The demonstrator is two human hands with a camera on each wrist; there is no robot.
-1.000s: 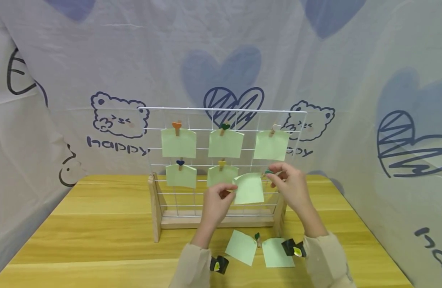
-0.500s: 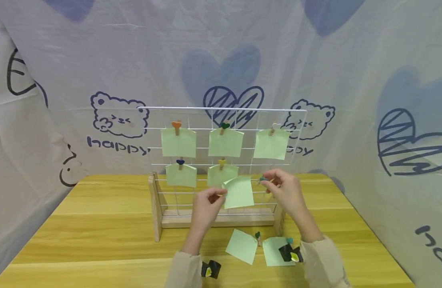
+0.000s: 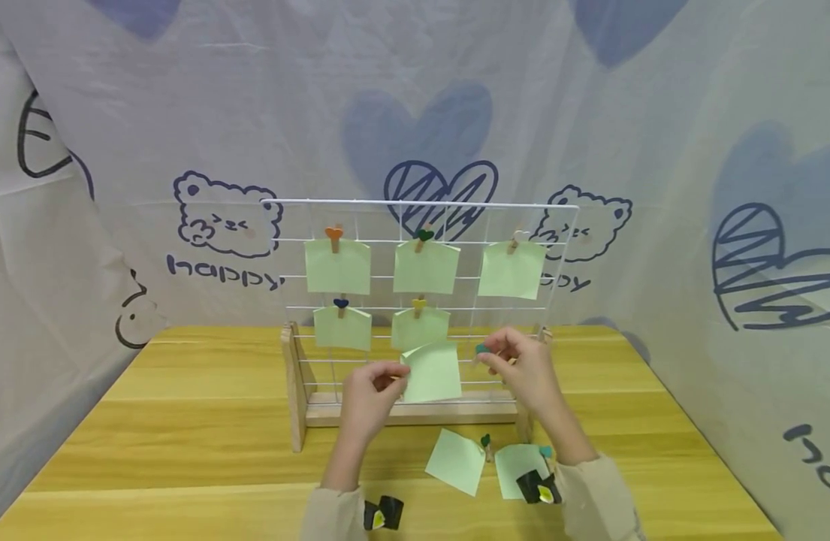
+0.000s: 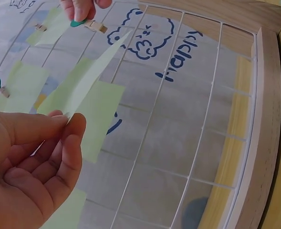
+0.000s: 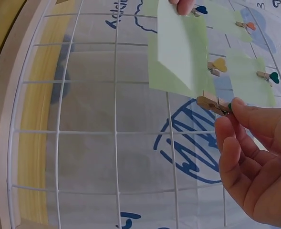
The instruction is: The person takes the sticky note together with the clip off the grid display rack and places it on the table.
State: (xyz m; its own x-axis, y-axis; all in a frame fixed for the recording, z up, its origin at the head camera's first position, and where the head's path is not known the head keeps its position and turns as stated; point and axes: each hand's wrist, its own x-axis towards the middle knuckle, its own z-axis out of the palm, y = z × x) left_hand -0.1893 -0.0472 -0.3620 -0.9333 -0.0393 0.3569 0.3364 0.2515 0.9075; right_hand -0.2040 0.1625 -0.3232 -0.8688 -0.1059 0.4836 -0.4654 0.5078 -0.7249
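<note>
Between thumb and fingertips my left hand (image 3: 370,398) pinches the left edge of a pale green paper note (image 3: 433,373), which hangs in front of the white wire grid (image 3: 415,203). My right hand (image 3: 523,368) pinches a small wooden clothespin (image 5: 212,103) with a teal-green heart, a short gap to the right of the note. On the grid several green notes are clipped in two rows by heart clothespins, among them an orange one (image 3: 334,237) and a yellow one (image 3: 419,305). The held note partly covers the lower middle note (image 3: 420,324).
The grid stands in a wooden base (image 3: 415,415) on a wood-grain table (image 3: 185,421). In front lie two more green notes, a left one (image 3: 455,461) and a right one (image 3: 516,469), with a dark-green heart clothespin (image 3: 487,446) between them. A printed cloth (image 3: 252,113) hangs behind.
Both hands have moved left and down, away from the grid's right side, carrying the note and the clothespin. The clipped notes stay in place.
</note>
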